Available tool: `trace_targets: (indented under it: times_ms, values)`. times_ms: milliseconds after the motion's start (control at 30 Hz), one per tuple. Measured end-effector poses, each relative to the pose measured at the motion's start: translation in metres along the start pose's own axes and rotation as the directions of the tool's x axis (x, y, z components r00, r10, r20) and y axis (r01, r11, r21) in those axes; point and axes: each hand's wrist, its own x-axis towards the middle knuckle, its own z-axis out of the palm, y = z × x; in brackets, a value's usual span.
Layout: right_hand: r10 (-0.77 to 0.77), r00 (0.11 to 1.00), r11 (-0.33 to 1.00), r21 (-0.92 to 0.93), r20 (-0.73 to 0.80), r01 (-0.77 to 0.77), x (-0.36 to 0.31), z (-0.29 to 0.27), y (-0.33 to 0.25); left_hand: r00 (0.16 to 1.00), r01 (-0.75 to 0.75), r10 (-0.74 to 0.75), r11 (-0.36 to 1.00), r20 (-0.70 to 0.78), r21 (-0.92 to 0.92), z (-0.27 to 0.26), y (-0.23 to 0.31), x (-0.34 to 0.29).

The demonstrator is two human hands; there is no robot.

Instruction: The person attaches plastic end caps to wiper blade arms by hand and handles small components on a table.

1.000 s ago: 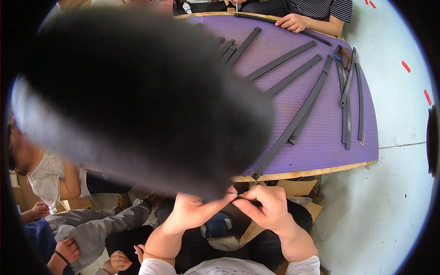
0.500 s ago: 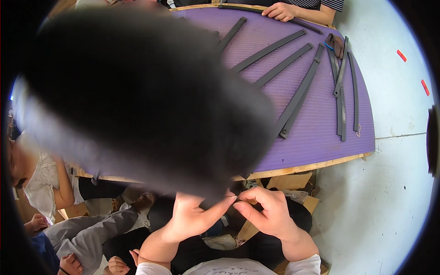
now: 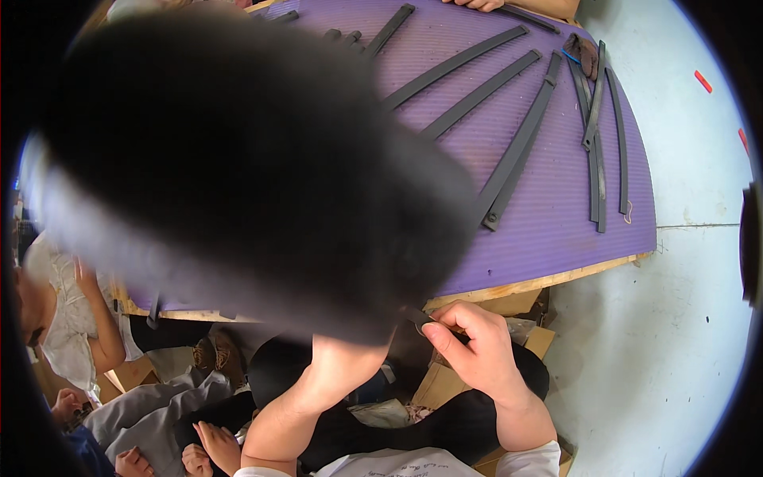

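Observation:
My right hand (image 3: 470,340) is closed, with thumb and forefinger pinching the end of a thin dark strip (image 3: 416,318) just off the table's near edge. Beside it, my left hand (image 3: 346,367) reaches up under a large blurred black shape (image 3: 262,175), which hides its fingers. What the left hand touches cannot be made out. The strip's far end also runs out of sight behind the black shape. On the purple ribbed table mat (image 3: 540,246) ahead lie several long, flat, dark grey bars (image 3: 520,151).
Another person's hand (image 3: 478,4) rests at the table's far edge. Brown gloves (image 3: 582,56) lie at the far right corner by crossed bars (image 3: 596,151). People sit close on the left, with grey trousers (image 3: 159,405) showing. Cardboard boxes (image 3: 441,385) are under the table.
My left hand has moved up behind the black shape, and its fingers have gone from sight. My right hand has shifted slightly right and up, and the strip's end now shows. The view has tilted slightly.

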Motion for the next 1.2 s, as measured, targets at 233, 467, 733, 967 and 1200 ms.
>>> trace_targets:
  times_ms: [233,467,733,967,1200]
  values:
    - [-0.024,0.998,0.998,0.050,-0.052,0.027,0.006,0.006,0.011,0.999,0.022,-0.023,0.999,0.035,0.037,0.008,-0.009,0.001]
    - [0.091,0.995,0.996,0.024,-0.030,-0.090,0.008,0.004,0.009,1.000,0.018,-0.020,0.998,0.023,0.068,0.011,-0.011,0.003]
    - [0.119,0.992,0.987,0.117,-0.035,-0.114,0.007,0.007,0.019,1.000,-0.007,0.006,0.997,0.009,0.077,0.013,-0.011,0.007]
    - [0.126,0.991,0.985,0.125,-0.044,-0.120,0.009,0.009,0.022,0.998,0.046,-0.050,0.994,0.037,0.104,0.013,-0.009,0.008]
    - [0.079,0.995,0.997,0.032,-0.065,-0.077,0.012,0.008,0.020,0.998,0.042,-0.047,0.991,0.042,0.130,0.015,-0.011,0.010]
